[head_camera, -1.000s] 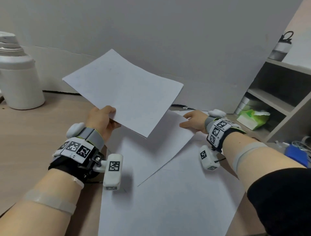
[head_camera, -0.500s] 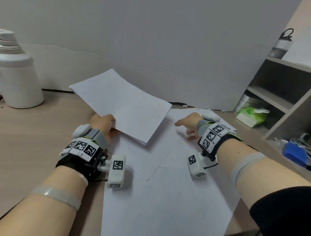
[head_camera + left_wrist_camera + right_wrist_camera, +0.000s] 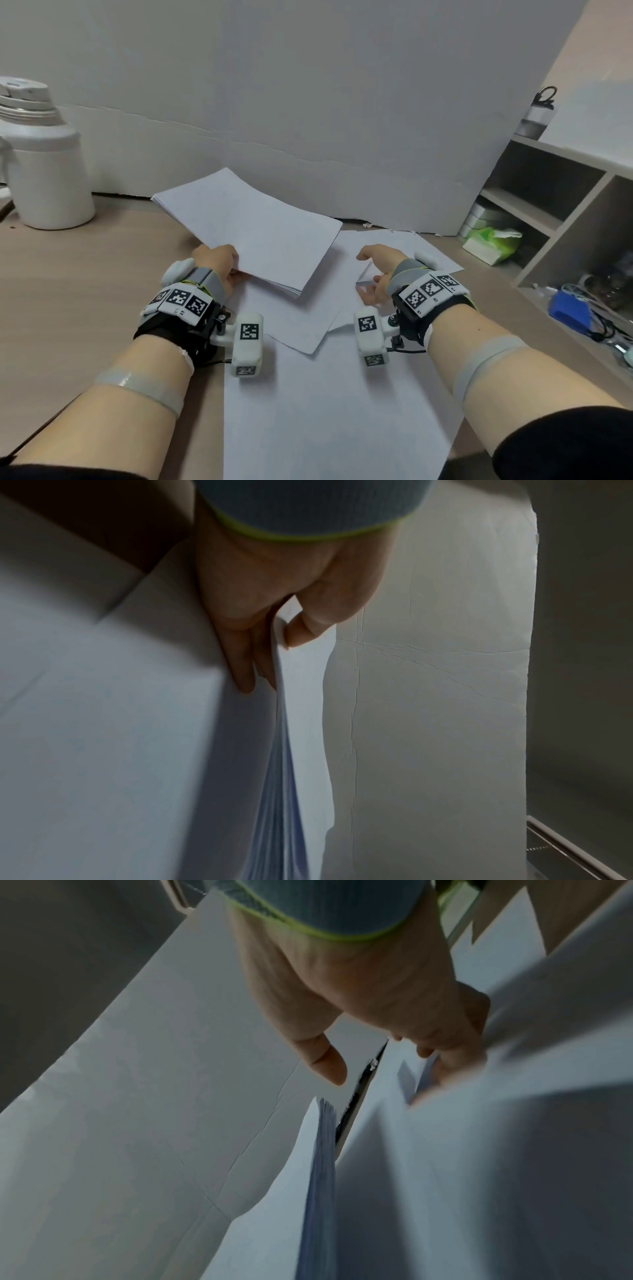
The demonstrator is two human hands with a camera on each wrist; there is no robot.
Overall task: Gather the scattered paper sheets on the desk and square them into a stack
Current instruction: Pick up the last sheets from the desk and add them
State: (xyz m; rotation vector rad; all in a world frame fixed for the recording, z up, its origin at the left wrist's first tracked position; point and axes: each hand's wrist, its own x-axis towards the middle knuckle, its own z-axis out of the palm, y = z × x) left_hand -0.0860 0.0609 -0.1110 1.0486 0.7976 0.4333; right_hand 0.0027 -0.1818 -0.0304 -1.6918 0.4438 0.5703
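Your left hand (image 3: 219,265) pinches the gathered stack (image 3: 250,229) just above the table (image 3: 85,274). Right of that stack, your right hand (image 3: 375,270) curls under a loose sheet (image 3: 394,246)'s corner; lift it gently, then slide it onto the stack.

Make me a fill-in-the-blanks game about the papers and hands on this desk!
1. The left hand holds a stack of ____.
2. The right hand lifts one sheet's ____.
3. The big jug at the left is ____ in colour.
4. The green pack sits in the ____.

Missing words: paper; corner; white; shelf
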